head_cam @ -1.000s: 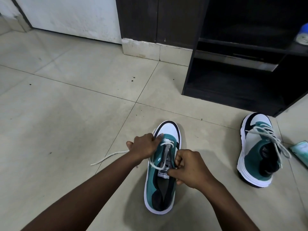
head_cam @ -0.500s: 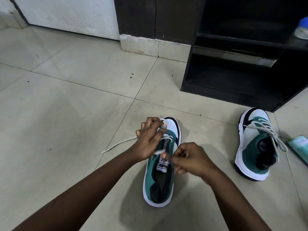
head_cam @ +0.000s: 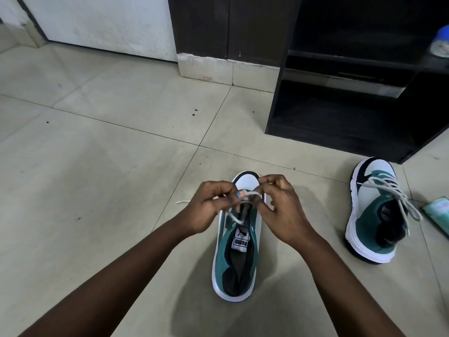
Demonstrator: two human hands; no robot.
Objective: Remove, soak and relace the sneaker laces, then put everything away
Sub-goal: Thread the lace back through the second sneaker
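Near sneaker (head_cam: 237, 251) sits on the floor tiles (head_cam: 97, 166), toe pointing away from the person toward the dark shelf unit (head_cam: 340, 113). Both hands work over its toe end. Left hand (head_cam: 209, 205) has its grip closed on the white lace (head_cam: 233, 218) — pinched between thumb and fingertips. Right hand (head_cam: 281, 205) is likewise pinching the lace just beside the left, fingers curled. Only the lowest eyelets near the toe seem threaded; one loose lace end (head_cam: 181, 202) trails on the floor to the left of the sneaker.

Second sneaker (head_cam: 374, 212) lies to the right of the first, well apart, and carries a full lace. A pale green packet (head_cam: 437, 212) sits just right of it.

Judgement: step in hand is lace work at the toe eyelets — removal or relacing, cannot tell which from this alone. Next move calls for a firm pinch on the lace tip and a straight pull through the eyelet, the sneaker steadied against sliding.
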